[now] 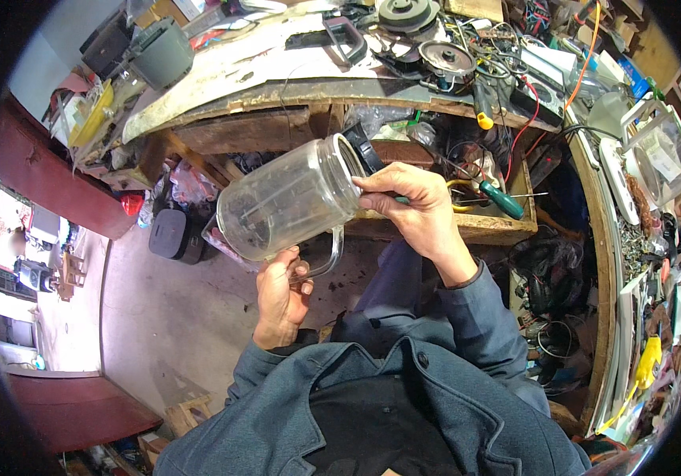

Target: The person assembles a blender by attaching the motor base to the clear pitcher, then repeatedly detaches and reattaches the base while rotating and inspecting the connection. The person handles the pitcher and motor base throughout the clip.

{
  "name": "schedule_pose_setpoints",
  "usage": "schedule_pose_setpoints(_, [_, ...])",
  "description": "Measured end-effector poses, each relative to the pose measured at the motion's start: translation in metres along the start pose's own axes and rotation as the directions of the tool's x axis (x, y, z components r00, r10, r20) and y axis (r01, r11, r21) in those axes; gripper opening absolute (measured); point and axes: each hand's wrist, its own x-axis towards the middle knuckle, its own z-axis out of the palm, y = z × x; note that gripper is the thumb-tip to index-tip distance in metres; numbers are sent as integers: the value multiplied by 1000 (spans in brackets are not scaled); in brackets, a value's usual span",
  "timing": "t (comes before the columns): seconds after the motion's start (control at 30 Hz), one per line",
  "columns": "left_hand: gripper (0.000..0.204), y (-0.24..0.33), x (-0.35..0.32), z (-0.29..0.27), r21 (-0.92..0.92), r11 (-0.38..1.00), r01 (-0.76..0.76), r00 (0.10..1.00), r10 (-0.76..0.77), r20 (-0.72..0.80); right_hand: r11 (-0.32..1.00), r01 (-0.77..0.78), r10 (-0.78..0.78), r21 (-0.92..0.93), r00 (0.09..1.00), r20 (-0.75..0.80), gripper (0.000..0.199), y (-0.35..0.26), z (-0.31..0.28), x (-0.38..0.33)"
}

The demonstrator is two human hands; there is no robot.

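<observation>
**Jug held over the lap, a tool at its black end**

The clear glass blender jug with a side handle (pixel 289 202) lies tilted on its side in the air above the person's lap, in front of the cluttered wooden workbench (pixel 293 91). Left hand (pixel 283 297) is curled around the jug's handle from below, fingers closed on it. Right hand (pixel 413 208) is closed over the jug's far end, beside the black plastic collar (pixel 364 149), thumb pressed along the glass rim — it also grips a green-handled screwdriver (pixel 504 200), whose handle sticks out to the right.

Progress, as a judgement: the work is at the collar end of the jug. The collar looks seated on the glass, so nothing appears taken off yet; whether it is loose cannot be told. The screwdriver tip is hidden behind the hand.

Around: grey metal pulleys (pixel 445 55) and tangled wires on the bench top, a dark green pot (pixel 162 54) at its left end, an open wooden drawer (pixel 483 222) under the right hand. A black box-shaped appliance (pixel 172 234) sits on the floor just left — little free bench surface nearby.
</observation>
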Motion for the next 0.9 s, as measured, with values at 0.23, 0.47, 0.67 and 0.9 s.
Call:
schedule_pose_setpoints(0.23, [7,-1,-1,1,64,998,-1,1000,3,-31,999,18,-17,33,999,-28,20,1,5,1])
schedule_pose_setpoints(0.47, [7,-5,-5,5,83,996,-23,999,26,-43,986,125,-130,-113,991,-38,18,-9,4,1])
schedule_pose_setpoints(0.67, [6,-7,-7,9,99,994,-34,997,42,-72,927,177,-204,-331,978,-49,15,-16,5,-2])
schedule_pose_setpoints(0.9, [8,-6,-9,13,90,995,-54,996,60,-71,886,114,-138,-449,990,-21,17,-22,1,-9])
